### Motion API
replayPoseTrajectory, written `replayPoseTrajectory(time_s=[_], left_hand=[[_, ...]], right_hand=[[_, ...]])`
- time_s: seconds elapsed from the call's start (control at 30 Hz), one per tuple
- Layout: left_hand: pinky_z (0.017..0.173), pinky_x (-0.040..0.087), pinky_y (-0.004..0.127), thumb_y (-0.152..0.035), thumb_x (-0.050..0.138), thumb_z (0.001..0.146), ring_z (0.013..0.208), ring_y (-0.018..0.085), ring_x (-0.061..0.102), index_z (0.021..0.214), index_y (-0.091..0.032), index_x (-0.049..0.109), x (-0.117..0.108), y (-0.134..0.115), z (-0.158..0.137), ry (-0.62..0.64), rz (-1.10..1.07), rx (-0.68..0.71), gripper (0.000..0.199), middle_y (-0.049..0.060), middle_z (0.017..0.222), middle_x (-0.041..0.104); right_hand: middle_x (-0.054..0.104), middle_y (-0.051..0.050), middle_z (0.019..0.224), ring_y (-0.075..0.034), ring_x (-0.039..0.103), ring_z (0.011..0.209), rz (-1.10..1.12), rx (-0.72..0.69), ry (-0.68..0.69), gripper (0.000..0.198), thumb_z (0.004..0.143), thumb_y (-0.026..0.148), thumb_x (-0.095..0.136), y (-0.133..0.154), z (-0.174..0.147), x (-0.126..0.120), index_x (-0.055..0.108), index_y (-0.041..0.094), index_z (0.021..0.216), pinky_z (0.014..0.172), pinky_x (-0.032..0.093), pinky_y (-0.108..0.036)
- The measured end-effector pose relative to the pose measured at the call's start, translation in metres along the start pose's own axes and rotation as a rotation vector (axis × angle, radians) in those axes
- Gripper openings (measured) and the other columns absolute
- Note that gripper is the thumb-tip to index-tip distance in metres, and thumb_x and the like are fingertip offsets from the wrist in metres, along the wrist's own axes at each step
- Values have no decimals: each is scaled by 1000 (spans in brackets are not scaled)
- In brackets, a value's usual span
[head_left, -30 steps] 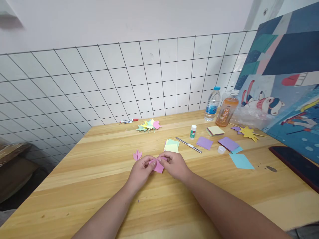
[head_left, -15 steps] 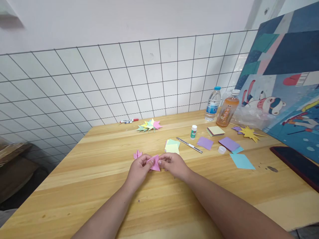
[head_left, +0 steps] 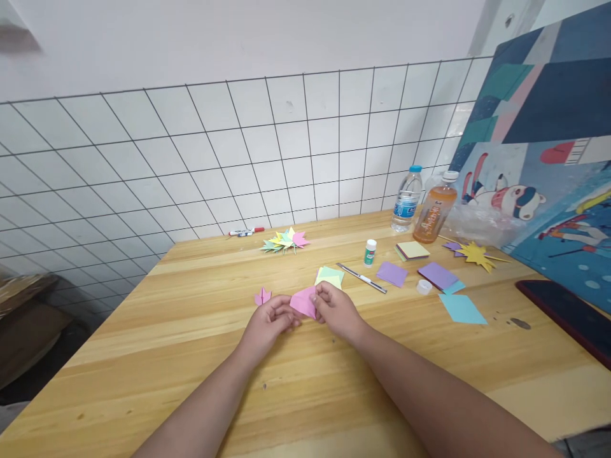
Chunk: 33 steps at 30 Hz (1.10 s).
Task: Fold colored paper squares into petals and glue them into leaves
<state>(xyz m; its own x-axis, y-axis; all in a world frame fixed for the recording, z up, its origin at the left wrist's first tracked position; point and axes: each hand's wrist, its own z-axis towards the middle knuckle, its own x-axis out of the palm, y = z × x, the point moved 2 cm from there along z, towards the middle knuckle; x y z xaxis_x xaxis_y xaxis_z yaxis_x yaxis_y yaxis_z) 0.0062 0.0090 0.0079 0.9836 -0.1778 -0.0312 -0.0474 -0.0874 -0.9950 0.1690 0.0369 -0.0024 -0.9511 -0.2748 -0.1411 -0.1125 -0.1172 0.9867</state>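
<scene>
My right hand (head_left: 338, 313) pinches a piece of pink folded paper (head_left: 303, 303) by its right side, between thumb and fingers. The paper is held just above the wooden table and shows a creased, pointed shape. At its left edge is my left hand (head_left: 268, 323), fingers loosely curved and thumb apart; whether a fingertip touches the paper from behind I cannot tell. Beyond the left hand lies a smaller pink folded paper piece (head_left: 262, 296). Just past the right hand, a stack of yellow and green paper squares (head_left: 330, 276) is partly covered by it.
Toward the right lie a utility knife (head_left: 361, 278), a glue stick (head_left: 370, 253), its cap (head_left: 424, 287), purple paper (head_left: 392, 274) and blue paper (head_left: 463, 308). Behind stand a water bottle (head_left: 407, 200) and an orange drink bottle (head_left: 435, 210). Paper stars (head_left: 286, 240) and markers (head_left: 246, 232) rest near the wall.
My left thumb and fingers have come off the pink paper and spread. The right hand has shifted the paper slightly right and up, turning more of its face into view.
</scene>
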Motion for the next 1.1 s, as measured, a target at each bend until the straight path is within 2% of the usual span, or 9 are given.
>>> replayPoseTrajectory(time_s=[0.13,0.33,0.43,0.6,0.77,1.0,1.1], left_hand=[[62,46,26,-32,67,71,70,17,63,98,-16,57,4,-1,0,33,60,65,33,6,80,69],[61,46,26,-39,68,69,69,17,62,83,-16,59,3,4,2,-11,140,87,28,5,76,68],[60,45,24,-39,67,70,67,16,60,78,-16,60,4,5,3,-4,163,103,26,3,71,65],[56,42,22,-40,67,70,58,12,55,74,-16,60,0,3,4,-92,143,129,26,0,64,63],[57,43,22,-44,66,71,62,13,59,74,-16,59,-2,5,5,-106,50,73,30,3,67,67],[56,44,24,-45,69,67,60,14,59,77,-14,64,-3,5,5,-147,39,8,33,4,65,67],[56,44,24,-45,70,66,57,13,58,78,-14,65,-3,5,5,-135,54,-2,34,3,64,66]], right_hand=[[56,3,64,-10,52,55,-187,-95,5,10,81,30,49,-2,-1,1,51,20,77,51,39,-20],[61,3,69,-10,54,59,-354,-161,22,10,79,29,52,1,-5,1,56,21,76,54,39,-19],[63,2,70,-10,56,60,-359,-173,41,10,79,29,53,5,-7,1,57,20,76,56,40,-19],[65,0,73,-11,57,61,-287,-113,80,21,80,40,54,4,-7,3,61,20,81,55,41,-20],[66,1,70,-10,55,60,-311,-82,94,17,80,33,53,2,-6,3,61,19,75,54,38,-19],[65,2,66,-10,55,59,-388,-123,63,13,80,27,53,1,-4,-1,61,20,73,56,38,-21],[66,1,73,-11,57,63,-341,-131,37,11,78,29,56,3,-5,0,62,20,79,57,41,-21]])
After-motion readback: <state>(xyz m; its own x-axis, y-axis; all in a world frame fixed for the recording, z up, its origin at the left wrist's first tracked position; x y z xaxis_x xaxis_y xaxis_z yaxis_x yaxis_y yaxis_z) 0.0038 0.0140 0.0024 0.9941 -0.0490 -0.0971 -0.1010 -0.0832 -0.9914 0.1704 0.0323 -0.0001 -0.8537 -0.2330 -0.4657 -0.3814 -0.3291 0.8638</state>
